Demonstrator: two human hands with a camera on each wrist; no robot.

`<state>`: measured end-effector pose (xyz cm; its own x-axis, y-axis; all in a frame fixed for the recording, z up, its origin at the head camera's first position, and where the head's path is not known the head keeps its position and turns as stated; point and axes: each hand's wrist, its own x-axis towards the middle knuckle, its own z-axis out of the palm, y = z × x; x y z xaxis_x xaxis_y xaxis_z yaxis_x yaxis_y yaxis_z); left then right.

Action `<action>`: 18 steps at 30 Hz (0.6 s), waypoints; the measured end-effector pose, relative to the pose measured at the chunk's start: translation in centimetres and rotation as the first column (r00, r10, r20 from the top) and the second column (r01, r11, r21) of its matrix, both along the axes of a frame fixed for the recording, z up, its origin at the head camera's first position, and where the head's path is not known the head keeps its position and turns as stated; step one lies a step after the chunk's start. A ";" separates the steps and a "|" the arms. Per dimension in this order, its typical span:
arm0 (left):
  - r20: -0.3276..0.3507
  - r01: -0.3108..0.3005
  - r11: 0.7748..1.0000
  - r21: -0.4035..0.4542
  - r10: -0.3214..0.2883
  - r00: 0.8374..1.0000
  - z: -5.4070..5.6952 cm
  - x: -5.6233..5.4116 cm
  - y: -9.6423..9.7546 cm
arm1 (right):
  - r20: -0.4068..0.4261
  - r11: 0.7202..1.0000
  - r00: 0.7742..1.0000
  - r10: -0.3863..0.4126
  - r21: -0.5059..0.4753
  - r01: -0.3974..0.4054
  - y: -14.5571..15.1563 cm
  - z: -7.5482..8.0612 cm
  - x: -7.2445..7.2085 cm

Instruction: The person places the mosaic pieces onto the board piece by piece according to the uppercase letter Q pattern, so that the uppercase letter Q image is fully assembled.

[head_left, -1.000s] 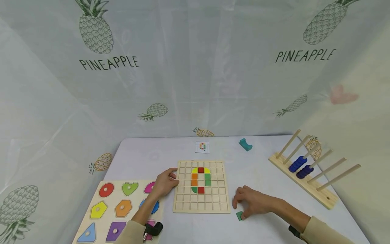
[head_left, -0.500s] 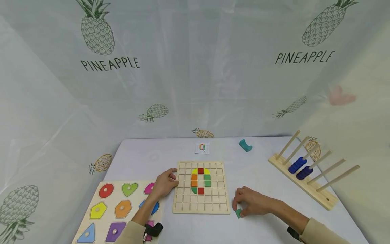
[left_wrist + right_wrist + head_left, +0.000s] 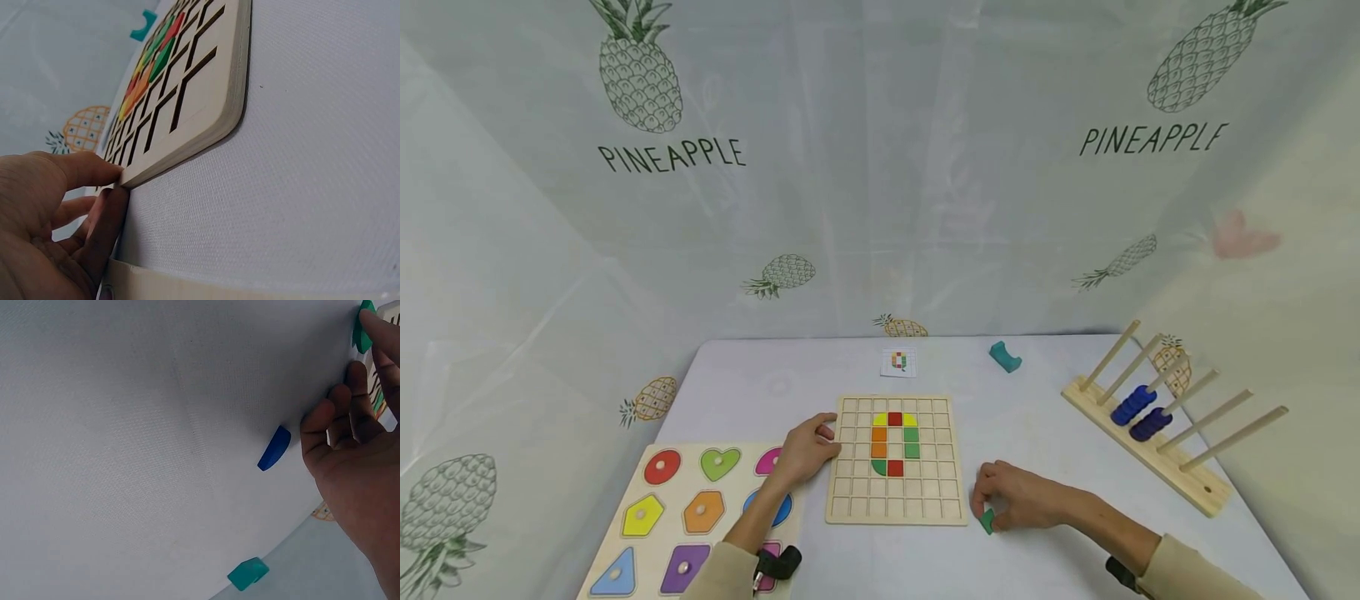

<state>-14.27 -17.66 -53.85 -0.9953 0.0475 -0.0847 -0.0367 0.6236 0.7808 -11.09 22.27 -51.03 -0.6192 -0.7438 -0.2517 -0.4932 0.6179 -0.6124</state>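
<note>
My right hand (image 3: 1018, 497) pinches a small green tile (image 3: 987, 522) between thumb and forefinger, right of the wooden grid board (image 3: 850, 508). In the right wrist view the green tile (image 3: 362, 331) stands tilted against the white tabletop. A blue piece with a curved side (image 3: 275, 449) lies by the curled fingers there; my hand hides it from the head view. My left hand (image 3: 808, 450) rests at the board's left edge, its fingertips touching the rim (image 3: 128, 180). Red, yellow, orange and green tiles (image 3: 878, 450) form a ring in the grid.
A pattern card (image 3: 898, 362) and a teal arched block (image 3: 1004, 357) lie at the back. At left is a knobbed shape puzzle (image 3: 658, 483). A peg stand (image 3: 1150, 442) with blue beads occupies the right side.
My right hand has drawn the green tile slightly away from me and tilted it up, so less of its face shows. The left hand has stayed at the board.
</note>
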 end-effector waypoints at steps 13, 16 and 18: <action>-0.016 0.010 1.000 -0.018 -0.011 1.000 0.0 -0.1 -0.1 | 0.084 1.000 0.996 0.012 -0.026 -0.010 -0.2 -0.1 -0.3; -0.018 0.012 1.000 -0.019 -0.012 1.000 0.0 0.0 -0.1 | 0.120 0.999 0.993 0.019 -0.051 -0.013 -0.1 -0.1 -0.3; -0.016 0.010 1.000 -0.016 -0.010 1.000 0.1 0.0 0.0 | 0.156 0.997 0.987 0.023 -0.071 -0.012 -0.2 -0.1 -0.3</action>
<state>-14.28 -17.71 -53.79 -0.9960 0.0564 -0.0698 -0.0179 0.6367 0.7709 -11.35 22.10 -51.13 -0.5629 -0.7734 -0.2917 -0.3980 0.5629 -0.7243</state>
